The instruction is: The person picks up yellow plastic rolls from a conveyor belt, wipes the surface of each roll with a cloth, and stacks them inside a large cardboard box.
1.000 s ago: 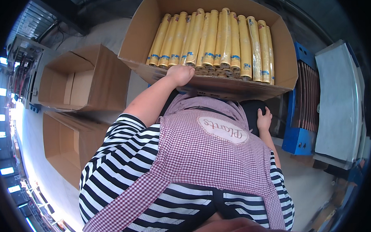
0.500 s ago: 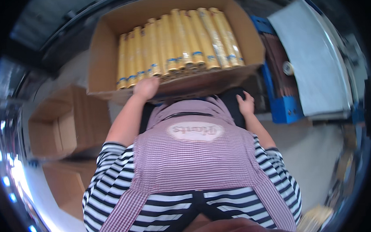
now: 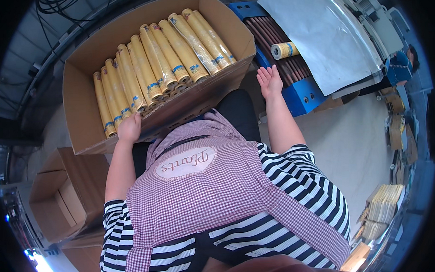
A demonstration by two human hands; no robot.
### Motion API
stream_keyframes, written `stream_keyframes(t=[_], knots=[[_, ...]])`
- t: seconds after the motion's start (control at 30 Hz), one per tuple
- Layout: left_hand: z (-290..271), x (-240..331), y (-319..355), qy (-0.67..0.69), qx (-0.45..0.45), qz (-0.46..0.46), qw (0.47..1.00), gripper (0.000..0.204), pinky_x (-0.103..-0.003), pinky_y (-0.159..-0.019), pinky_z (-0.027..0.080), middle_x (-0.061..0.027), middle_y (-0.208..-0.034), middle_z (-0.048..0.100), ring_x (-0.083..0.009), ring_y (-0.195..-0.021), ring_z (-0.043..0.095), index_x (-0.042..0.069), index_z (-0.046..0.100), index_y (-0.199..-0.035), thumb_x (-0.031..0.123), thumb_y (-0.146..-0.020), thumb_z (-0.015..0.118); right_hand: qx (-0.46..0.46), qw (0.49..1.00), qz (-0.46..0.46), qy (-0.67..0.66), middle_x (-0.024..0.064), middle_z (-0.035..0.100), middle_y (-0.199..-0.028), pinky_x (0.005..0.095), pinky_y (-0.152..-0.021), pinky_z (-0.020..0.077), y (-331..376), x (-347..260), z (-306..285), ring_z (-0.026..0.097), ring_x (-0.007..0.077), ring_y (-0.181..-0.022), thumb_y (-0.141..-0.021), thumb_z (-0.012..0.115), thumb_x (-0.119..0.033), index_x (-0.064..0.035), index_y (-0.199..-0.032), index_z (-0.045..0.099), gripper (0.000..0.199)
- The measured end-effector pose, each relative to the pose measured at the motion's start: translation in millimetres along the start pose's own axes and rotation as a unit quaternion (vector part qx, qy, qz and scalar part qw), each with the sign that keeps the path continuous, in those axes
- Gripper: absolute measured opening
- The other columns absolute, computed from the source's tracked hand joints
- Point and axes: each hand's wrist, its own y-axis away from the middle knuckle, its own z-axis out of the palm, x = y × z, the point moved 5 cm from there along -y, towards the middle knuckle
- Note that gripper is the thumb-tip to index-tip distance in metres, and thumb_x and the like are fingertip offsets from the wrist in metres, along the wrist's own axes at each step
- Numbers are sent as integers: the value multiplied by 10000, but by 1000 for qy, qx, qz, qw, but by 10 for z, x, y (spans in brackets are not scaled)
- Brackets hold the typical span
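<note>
My left hand (image 3: pixel 130 128) grips the near rim of a large cardboard box (image 3: pixel 84 92), its fingers closed over the edge. Inside the box lie several long yellow tubes (image 3: pixel 164 54) with blue print, side by side in a layer, with the ends of more showing underneath. Raised beyond my lap, my right hand (image 3: pixel 270 80) is empty, palm up and fingers stretched out. Just past its fingertips a short yellow roll (image 3: pixel 284 50) with a hollow core rests on dark rollers (image 3: pixel 266 31) in a blue frame (image 3: pixel 300 97).
A silvery sheet (image 3: pixel 324 36) covers the far part of the rollers. An open cardboard box (image 3: pixel 68 189) stands at my left. Stacked pale pieces (image 3: pixel 380 209) lie at the lower right. Part of another person (image 3: pixel 406 64) shows at the right edge.
My view has turned right, so the box sits further left. My right hand has moved from beside my leg out toward the rollers, opening. My left hand stays at the box rim.
</note>
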Motion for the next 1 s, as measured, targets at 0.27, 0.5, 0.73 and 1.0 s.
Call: stream_keyframes(t=[0.27,0.5,0.73,1.0], knots=[[23,-46,-13,8,1,0,1000,460,-522,-894,475,-227,-1006,687,-417,-985,634,69,668,-1037,384,-1021,334,-9,981,61,-184,247,268,-1546,468,-1199,247,-357,-77,228,321,374,-1429,-884,642,-584,68,-1516,99,1058],[10,-19,-13,9,1,1,1000,456,-526,-889,476,-227,-990,688,-419,-975,635,68,671,-1027,379,-1020,338,1,981,-22,-192,78,558,-1328,457,-1100,360,-705,-124,424,499,296,-1260,-886,673,-536,-164,-1363,484,633],[-80,48,-15,-23,0,2,1000,459,-531,-871,488,-236,-973,687,-427,-952,639,66,673,-1002,376,-1018,335,-14,988,8,-153,98,607,-1102,387,-807,542,-99,111,631,616,251,-1006,-935,686,-258,-62,-1247,510,409],[-141,-34,-172,111,-18,14,994,395,-458,-876,506,-225,-988,687,-369,-965,657,48,672,-1084,358,-987,447,-307,928,208,35,90,640,-1105,347,-850,552,2048,477,508,658,197,-964,-844,740,-98,-24,-1286,494,512]])
